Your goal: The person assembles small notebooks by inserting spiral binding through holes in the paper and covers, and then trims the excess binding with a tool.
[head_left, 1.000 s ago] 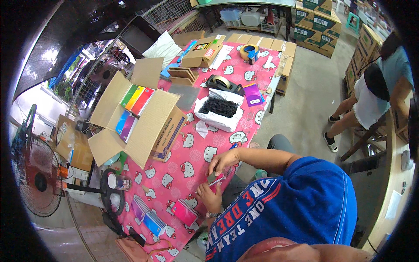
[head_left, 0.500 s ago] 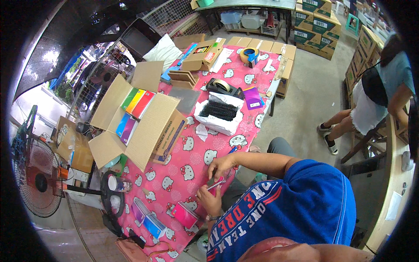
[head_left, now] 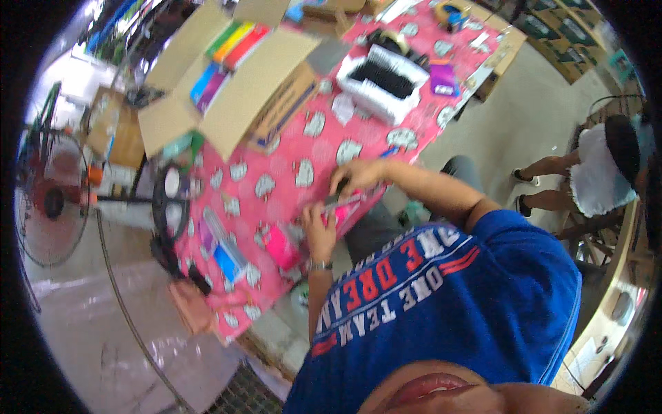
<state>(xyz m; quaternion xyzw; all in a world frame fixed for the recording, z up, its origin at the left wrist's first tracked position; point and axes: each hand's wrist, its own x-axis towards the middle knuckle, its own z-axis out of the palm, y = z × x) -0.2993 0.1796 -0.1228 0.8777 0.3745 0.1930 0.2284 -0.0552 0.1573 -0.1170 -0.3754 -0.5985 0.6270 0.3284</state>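
Observation:
A small pink spiral notebook (head_left: 347,210) is held at the near edge of the table, in front of my body. My left hand (head_left: 321,229), with a watch at its wrist, grips it from the near left, fingers bent. From the far side my right hand (head_left: 357,176) closes on its upper edge, thumb and fingers together. Something small and dark shows between the hands; blur hides what it is. Another pink notebook (head_left: 281,246) lies left of my left hand. Beyond it is a stack of blue and purple notebooks (head_left: 227,259).
An open carton (head_left: 258,90) holds notebooks in several colours. A white box of black wire coils (head_left: 383,77) and a purple notebook (head_left: 443,80) stand on the pink patterned tablecloth (head_left: 276,162). A fan (head_left: 54,203) is at left. Another person (head_left: 596,159) stands at right.
My view has tilted, so the table and its things sit higher in the picture and the carton is partly cut off. Both hands stay on the pink notebook.

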